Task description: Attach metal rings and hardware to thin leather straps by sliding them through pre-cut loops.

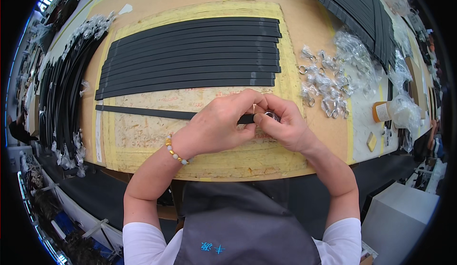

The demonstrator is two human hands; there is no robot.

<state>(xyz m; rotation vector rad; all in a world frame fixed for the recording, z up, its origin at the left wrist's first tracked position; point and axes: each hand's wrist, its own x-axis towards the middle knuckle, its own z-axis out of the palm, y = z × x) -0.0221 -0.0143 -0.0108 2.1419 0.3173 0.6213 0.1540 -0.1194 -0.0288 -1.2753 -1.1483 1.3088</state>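
Note:
A narrow black strap point(152, 112) lies across the board, with its right end raised between my hands. My left hand point(220, 122), with a beaded bracelet at the wrist, is closed on the strap near that end. My right hand point(285, 126) pinches the strap's tip, thumb against fingers. A shiny metal ring-like fitting point(272, 115) shows at my right fingers, partly hidden by them. Whether the strap passes through it, I cannot tell. Just beyond my hands, several flat black straps point(190, 55) lie side by side in a row.
A yellow-taped board point(143, 167) covers the table's middle. Plastic-wrapped metal hooks point(326, 84) are heaped at right, near an orange-brown container point(381, 112) and a small yellow block point(372, 142). Finished-looking straps with wrapped fittings point(71, 89) hang over the left side. More black strips point(357, 13) lie far right.

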